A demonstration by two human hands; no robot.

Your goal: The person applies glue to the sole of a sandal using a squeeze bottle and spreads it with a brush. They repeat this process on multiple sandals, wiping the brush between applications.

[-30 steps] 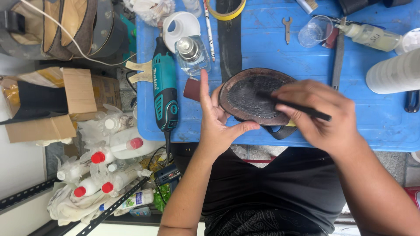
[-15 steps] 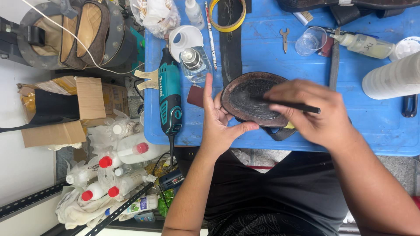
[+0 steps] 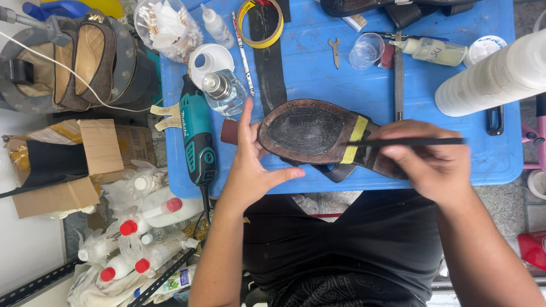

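Resting sole-up near the front edge of the blue table (image 3: pixel 318 74): one brown shoe (image 3: pixel 318 133), yellow tape band across the sole. Left hand (image 3: pixel 250 165): open, fingers spread, steadying the toe end of the shoe. Right hand (image 3: pixel 432 162): closed around a thin black brush (image 3: pixel 409 141), its stem lying level over the heel end. Teal rotary tool (image 3: pixel 196 136): at the left edge. Clear glass bottle (image 3: pixel 223 92): just beside the tool. Roll of yellow tape (image 3: pixel 261 23): at the far edge. White roll (image 3: pixel 495 74): near the right edge
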